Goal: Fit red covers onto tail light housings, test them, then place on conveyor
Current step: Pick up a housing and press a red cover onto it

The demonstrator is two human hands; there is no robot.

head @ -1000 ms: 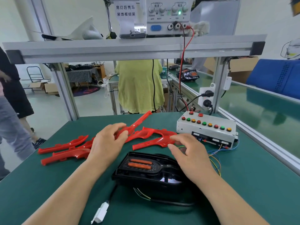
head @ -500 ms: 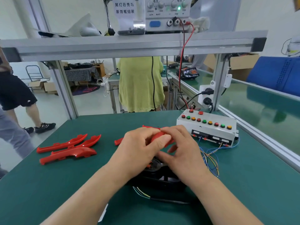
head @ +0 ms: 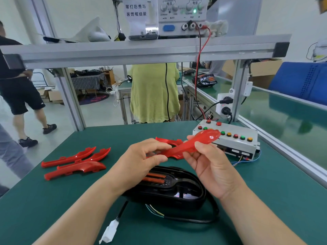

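Note:
Both hands hold one long red cover [head: 200, 141] in the air above the black tail light housing [head: 177, 190]. My left hand [head: 141, 158] pinches its narrow left end; my right hand [head: 210, 165] grips its middle from below, the wide rounded end pointing right and up. The housing lies on the green table [head: 265, 200] with two orange strips inside; its cable ends in a white plug [head: 108, 233]. Another red cover [head: 169, 141] lies behind my hands, partly hidden.
Three red covers [head: 74, 161] lie at the left of the table. A grey test box [head: 233, 138] with coloured buttons stands at the right rear, wires trailing. The conveyor [head: 283, 112] runs along the right behind a rail. A power supply [head: 182, 15] sits on the overhead shelf. People stand beyond.
My hands have lifted the red cover off the housing area and spread apart along it, turning its wide end up to the right. The housing has come into view again below.

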